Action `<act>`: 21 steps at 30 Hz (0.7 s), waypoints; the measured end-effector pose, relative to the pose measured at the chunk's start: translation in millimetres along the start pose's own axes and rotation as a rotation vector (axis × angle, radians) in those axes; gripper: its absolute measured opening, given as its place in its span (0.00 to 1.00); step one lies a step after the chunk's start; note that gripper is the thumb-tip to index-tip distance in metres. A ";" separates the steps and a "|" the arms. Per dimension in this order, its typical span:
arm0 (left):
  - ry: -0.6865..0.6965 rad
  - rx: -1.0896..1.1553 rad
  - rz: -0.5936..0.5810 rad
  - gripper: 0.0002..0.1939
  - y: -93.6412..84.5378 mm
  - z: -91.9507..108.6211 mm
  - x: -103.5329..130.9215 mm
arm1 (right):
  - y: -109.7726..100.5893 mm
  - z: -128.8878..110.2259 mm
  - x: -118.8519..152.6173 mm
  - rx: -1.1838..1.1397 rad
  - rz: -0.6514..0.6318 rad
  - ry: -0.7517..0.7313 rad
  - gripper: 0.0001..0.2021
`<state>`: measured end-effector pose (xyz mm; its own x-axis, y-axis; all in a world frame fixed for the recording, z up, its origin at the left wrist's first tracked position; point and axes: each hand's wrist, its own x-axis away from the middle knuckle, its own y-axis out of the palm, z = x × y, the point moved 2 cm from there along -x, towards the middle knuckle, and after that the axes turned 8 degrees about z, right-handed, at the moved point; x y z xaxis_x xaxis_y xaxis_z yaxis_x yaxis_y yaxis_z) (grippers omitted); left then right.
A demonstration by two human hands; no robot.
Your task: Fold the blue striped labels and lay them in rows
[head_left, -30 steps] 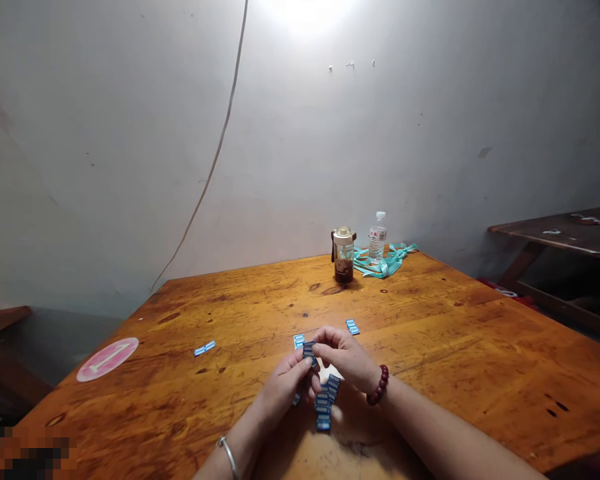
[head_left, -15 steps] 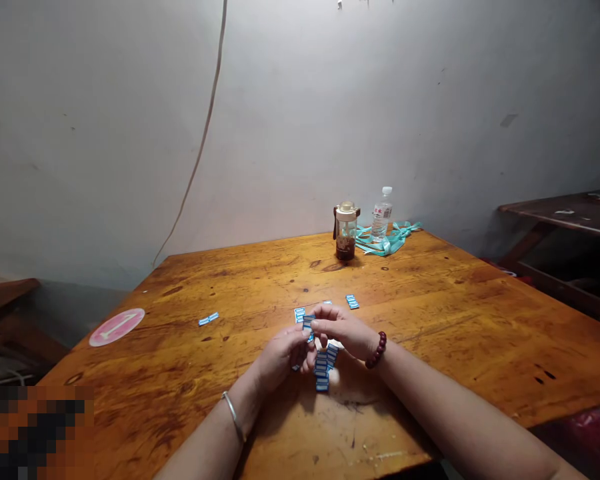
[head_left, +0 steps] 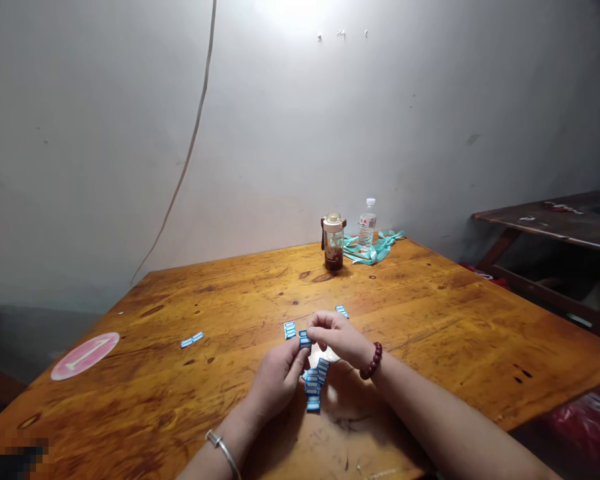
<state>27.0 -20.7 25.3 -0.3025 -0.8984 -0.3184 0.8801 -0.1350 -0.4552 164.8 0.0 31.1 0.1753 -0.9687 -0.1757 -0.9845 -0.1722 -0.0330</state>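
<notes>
Between the fingertips of both hands is a small blue-and-white label strip point(head_left: 305, 339), held a little above the table. My left hand point(head_left: 279, 370) pinches it from the left. My right hand point(head_left: 337, 333) grips its upper right edge with thumb and forefinger. Just below the hands lies a loose pile of similar blue-bordered strips point(head_left: 313, 387). Beyond my left hand is another strip point(head_left: 290, 329), and one more strip point(head_left: 342, 311) lies behind my right hand. A separate strip point(head_left: 191, 340) rests farther left. What is printed on them is too small to read.
A brown-strapped drinking bottle point(head_left: 333, 247) with dark contents stands at the back, beside a clear water bottle point(head_left: 367, 227) and turquoise ribbon point(head_left: 375, 252). A round pink number sticker point(head_left: 85, 357) is at the table's left edge. A second dark table point(head_left: 555, 217) stands at the right.
The view has shifted, so things on the table appear lower and farther left. Both hands stay on the strip; my left fingers have moved, showing more of the pile below.
</notes>
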 end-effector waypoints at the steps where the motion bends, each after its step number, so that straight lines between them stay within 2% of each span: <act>1: 0.020 -0.030 0.004 0.11 0.4 0.9 0.1 | -2.2 1.0 -1.5 -0.040 -0.038 0.055 0.05; 4: 0.026 -0.053 -0.005 0.12 0.7 -0.8 -0.5 | -18.9 2.4 -7.7 -0.042 -0.090 0.148 0.05; 6: 0.000 -0.033 -0.001 0.12 -0.7 -4.3 -1.5 | -39.6 3.0 -12.3 0.131 -0.039 0.150 0.05; 8: -0.034 0.000 0.034 0.11 -3.4 -8.3 -2.9 | -63.7 7.5 -16.0 0.486 0.008 0.198 0.04; 12: -0.076 0.057 0.095 0.12 -8.0 -14.5 -5.4 | -97.4 27.0 -22.0 0.706 0.067 0.292 0.04; 16: -0.071 0.052 0.079 0.11 -8.5 -16.8 -6.1 | -103.4 47.3 -28.0 0.889 0.094 0.334 0.05; 21: -0.052 0.015 0.057 0.11 -9.0 -16.4 -5.8 | -101.1 50.2 -30.3 1.062 0.079 0.274 0.05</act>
<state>14.8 -7.4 17.6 -0.2322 -0.9253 -0.2999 0.9010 -0.0885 -0.4247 259.1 55.7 -9.7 -0.0237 -0.9997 0.0054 -0.4669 0.0063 -0.8843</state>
